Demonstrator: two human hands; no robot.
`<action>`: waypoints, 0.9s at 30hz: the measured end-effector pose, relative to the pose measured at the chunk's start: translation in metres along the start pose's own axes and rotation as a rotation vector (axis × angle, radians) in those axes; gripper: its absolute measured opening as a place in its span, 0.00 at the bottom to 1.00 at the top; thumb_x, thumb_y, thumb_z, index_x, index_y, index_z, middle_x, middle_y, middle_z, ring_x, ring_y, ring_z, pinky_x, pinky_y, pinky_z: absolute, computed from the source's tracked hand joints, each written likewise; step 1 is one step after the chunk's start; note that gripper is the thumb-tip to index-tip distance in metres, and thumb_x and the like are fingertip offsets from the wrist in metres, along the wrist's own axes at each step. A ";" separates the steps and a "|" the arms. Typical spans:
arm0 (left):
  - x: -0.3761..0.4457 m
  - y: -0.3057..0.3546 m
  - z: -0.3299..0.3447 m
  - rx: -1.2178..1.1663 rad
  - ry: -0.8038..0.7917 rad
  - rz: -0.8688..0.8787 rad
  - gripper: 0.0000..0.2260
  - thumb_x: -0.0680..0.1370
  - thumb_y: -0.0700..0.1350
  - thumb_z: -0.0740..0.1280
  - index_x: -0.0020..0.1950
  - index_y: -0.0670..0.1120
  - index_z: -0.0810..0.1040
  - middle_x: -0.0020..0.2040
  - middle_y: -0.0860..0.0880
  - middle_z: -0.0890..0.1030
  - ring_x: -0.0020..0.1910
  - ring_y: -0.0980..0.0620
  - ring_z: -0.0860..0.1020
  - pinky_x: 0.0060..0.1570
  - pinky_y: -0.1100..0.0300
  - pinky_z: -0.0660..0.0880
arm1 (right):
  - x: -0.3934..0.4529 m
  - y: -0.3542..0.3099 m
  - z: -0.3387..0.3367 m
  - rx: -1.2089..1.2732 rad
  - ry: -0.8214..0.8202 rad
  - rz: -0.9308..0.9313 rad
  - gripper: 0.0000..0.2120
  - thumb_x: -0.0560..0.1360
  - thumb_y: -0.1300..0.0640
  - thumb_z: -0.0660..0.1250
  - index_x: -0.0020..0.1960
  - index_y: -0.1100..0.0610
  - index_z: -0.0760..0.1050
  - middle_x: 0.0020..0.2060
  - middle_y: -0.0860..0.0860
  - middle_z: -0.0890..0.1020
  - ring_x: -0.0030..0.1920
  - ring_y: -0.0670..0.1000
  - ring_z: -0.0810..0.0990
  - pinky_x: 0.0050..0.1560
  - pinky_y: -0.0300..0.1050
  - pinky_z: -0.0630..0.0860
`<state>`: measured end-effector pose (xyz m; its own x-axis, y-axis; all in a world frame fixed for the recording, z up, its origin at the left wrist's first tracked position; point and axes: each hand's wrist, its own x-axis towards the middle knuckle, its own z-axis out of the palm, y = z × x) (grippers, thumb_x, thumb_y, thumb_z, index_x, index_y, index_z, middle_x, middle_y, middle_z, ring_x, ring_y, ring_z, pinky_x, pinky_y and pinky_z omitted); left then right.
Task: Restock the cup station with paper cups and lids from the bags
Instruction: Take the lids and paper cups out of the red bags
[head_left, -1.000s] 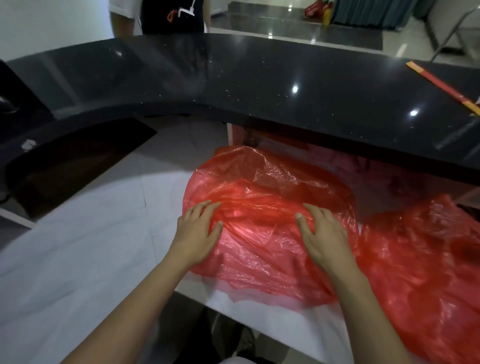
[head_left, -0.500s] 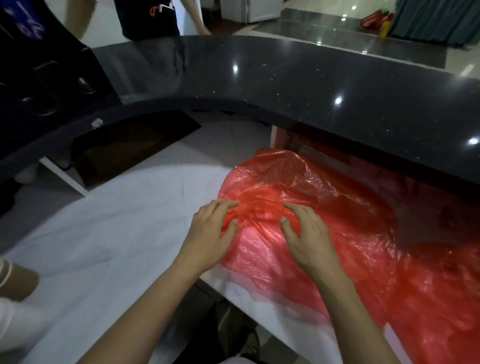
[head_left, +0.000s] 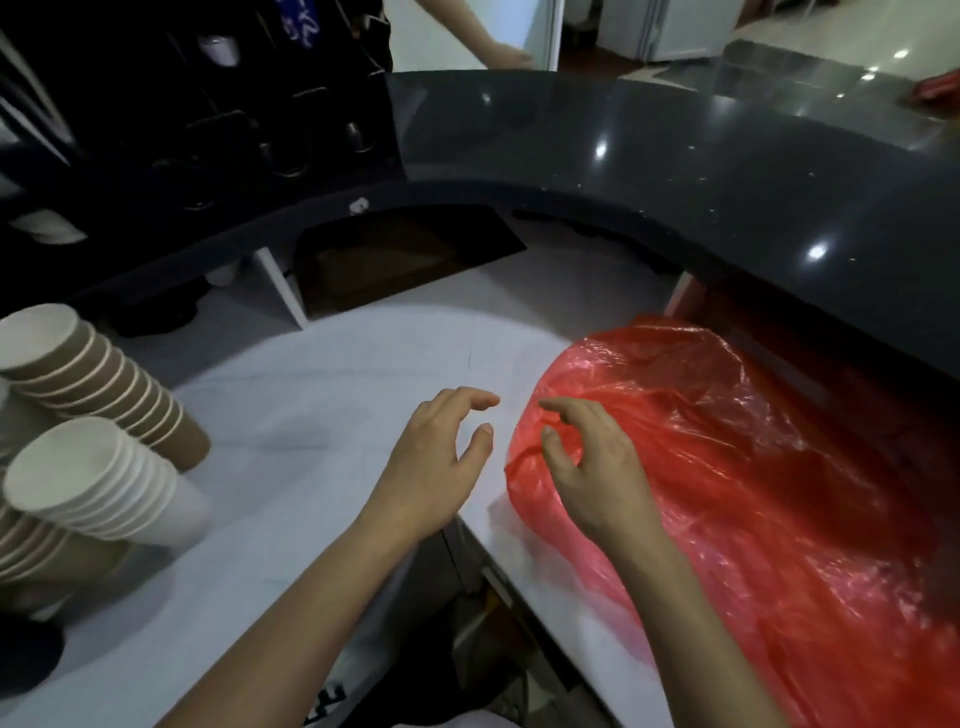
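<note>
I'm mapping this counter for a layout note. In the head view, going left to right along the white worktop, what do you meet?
White cup stack with the brown cup stack just behind it → left hand → right hand → red plastic bag.

Both forearms reach forward — left hand (head_left: 436, 467) and right hand (head_left: 592, 467) palm-down, fingers loosely curved, holding nothing.

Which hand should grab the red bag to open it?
Probably the right hand: it is already over the red bag's near edge, fingers curled at the plastic. The left hand hovers open over the white counter, beside the bag.
</note>
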<state>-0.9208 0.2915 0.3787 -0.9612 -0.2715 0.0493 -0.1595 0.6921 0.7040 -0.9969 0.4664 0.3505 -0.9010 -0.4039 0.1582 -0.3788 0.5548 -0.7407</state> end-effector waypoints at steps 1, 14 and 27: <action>-0.004 -0.003 -0.004 -0.004 0.017 -0.016 0.13 0.84 0.47 0.62 0.68 0.55 0.75 0.65 0.60 0.76 0.65 0.60 0.71 0.66 0.63 0.67 | 0.001 -0.005 0.004 0.002 -0.022 -0.011 0.14 0.81 0.54 0.64 0.66 0.47 0.77 0.60 0.42 0.79 0.60 0.47 0.78 0.63 0.58 0.74; -0.063 -0.042 -0.057 -0.051 0.205 -0.263 0.11 0.85 0.47 0.62 0.67 0.57 0.74 0.66 0.60 0.76 0.65 0.60 0.73 0.68 0.60 0.73 | 0.005 -0.076 0.069 0.084 -0.261 -0.174 0.13 0.82 0.53 0.64 0.66 0.45 0.76 0.61 0.39 0.78 0.60 0.42 0.78 0.64 0.48 0.74; -0.176 -0.087 -0.121 -0.108 0.388 -0.402 0.11 0.84 0.46 0.63 0.65 0.56 0.76 0.62 0.60 0.79 0.63 0.59 0.75 0.66 0.55 0.74 | -0.057 -0.170 0.140 0.105 -0.460 -0.294 0.13 0.83 0.51 0.64 0.67 0.43 0.75 0.58 0.35 0.75 0.57 0.38 0.77 0.60 0.41 0.75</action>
<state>-0.7107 0.1983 0.3940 -0.6729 -0.7398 0.0046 -0.4524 0.4164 0.7887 -0.8513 0.2932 0.3759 -0.5663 -0.8199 0.0837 -0.5561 0.3051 -0.7730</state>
